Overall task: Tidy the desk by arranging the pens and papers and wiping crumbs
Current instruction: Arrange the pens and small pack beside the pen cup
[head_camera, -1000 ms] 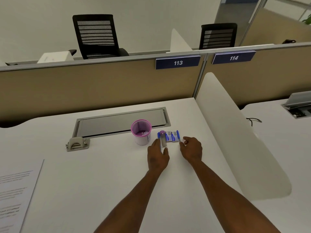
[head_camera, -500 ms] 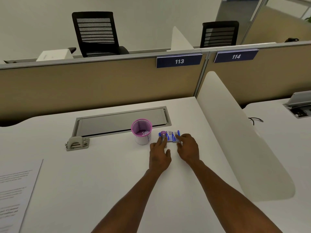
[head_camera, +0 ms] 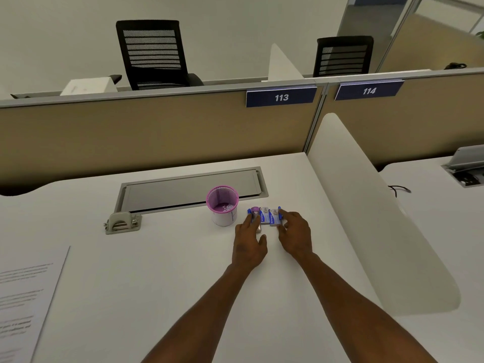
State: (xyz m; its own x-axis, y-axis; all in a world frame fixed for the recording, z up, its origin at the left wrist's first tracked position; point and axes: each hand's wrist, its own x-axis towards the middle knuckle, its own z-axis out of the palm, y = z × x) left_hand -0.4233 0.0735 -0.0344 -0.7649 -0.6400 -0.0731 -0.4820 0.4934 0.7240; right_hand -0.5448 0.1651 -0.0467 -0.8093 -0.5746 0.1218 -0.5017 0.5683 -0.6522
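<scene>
A small bunch of pens [head_camera: 267,217] with blue caps, plus one purple-capped pen, lies side by side on the white desk [head_camera: 146,279], just right of a pink mesh pen cup [head_camera: 223,220]. My left hand [head_camera: 248,244] rests its fingers on the bunch's left side, over the purple-capped pen. My right hand [head_camera: 294,237] curls its fingers against the bunch's right side. Pressed between both hands, the pens stay flat on the desk. Small pale bits lie in the cup's bottom. A printed paper [head_camera: 23,297] sits at the desk's left edge.
A grey cable-tray lid [head_camera: 188,189] runs behind the cup, with a grey metal fitting [head_camera: 121,223] at its left end. A white curved divider [head_camera: 366,218] borders the desk on the right. A tan partition [head_camera: 157,132] closes the back.
Both hands have moved inward and forward onto the pens. The pens, spread apart a second ago, now sit packed closer together between the fingers.
</scene>
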